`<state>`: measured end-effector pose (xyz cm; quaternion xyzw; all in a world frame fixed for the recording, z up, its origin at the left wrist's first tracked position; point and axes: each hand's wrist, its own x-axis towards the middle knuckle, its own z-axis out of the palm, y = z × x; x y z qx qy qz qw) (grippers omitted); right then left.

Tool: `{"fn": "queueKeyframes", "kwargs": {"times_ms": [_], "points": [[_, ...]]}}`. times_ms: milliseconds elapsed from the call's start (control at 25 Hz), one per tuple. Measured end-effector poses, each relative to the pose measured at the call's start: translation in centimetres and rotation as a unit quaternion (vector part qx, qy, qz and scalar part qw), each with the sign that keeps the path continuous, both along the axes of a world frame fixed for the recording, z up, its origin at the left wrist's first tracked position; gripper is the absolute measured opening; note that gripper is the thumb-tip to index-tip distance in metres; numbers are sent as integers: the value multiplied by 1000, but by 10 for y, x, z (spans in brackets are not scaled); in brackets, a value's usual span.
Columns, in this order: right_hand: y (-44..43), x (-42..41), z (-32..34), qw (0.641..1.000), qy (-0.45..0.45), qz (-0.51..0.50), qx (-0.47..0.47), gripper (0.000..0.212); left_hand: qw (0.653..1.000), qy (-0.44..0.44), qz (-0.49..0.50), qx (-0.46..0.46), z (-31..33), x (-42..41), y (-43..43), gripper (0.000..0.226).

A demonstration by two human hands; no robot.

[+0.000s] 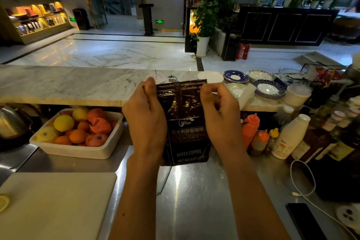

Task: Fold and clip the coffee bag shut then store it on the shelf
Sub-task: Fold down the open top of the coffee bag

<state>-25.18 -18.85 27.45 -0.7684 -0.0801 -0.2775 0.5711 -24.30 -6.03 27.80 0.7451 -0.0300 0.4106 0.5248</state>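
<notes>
A black glossy coffee bag (185,122) printed "BAKED.COFFEE" stands upright on the steel counter (194,191), in the middle of the head view. My left hand (145,121) pinches the bag's top left corner between thumb and fingers. My right hand (218,115) pinches the top right corner. The bag's upper edge is held flat and stretched between both hands. No clip shows in either hand.
A white tray of fruit (78,150) sits at the left, a white cutting board (54,204) near left. Sauce bottles (251,130), a white bottle (288,136) and dark bottles stand at the right. Stacked plates (268,89) rest on the marble ledge (78,84). A phone (303,220) and white cable (303,187) lie near right.
</notes>
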Motion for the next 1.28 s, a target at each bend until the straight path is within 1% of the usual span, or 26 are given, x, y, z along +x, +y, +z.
{"fn": "queueKeyframes", "kwargs": {"times_ms": [40,120,200,280,320,400,440,520,600,680,760,880,1040,1200,1280], "points": [[-1,0,-2,1000,6,8,-7,29,1000,0,9,3,0,2,3,46],[0,2,-5,999,-24,-23,-39,30,1000,1,-12,-7,1,4,5,46],[2,5,-4,996,-49,-74,-32,33,994,2,-99,-55,1,2,4,40],[-2,8,-1,989,-66,-129,-13,34,968,44,-223,-104,-1,-1,2,17],[-5,8,0,986,-74,-150,-6,34,955,67,-267,-107,-3,-3,1,10],[-9,7,4,985,-72,-159,11,31,949,70,-294,-89,-11,-1,2,19],[-9,6,5,988,-62,-144,17,29,954,57,-283,-84,-13,1,3,19],[-8,4,4,996,-25,-81,23,26,962,40,-255,-88,-16,4,5,16],[-7,2,0,999,23,-16,24,25,963,46,-244,-107,-17,6,6,14],[-6,3,-3,999,36,7,12,25,963,46,-245,-103,-19,5,9,14],[-6,3,-4,1000,23,9,19,22,959,53,-261,-96,-19,3,12,16],[-11,3,-1,997,24,38,66,13,936,87,-321,-114,-16,0,19,20],[-15,1,3,990,49,81,107,21,909,115,-381,-122,-15,-4,29,27],[-15,3,4,984,74,97,132,24,886,138,-424,-130,-16,-6,39,27],[-12,5,1,983,77,96,135,26,884,136,-428,-133,-17,-5,43,26]]}}
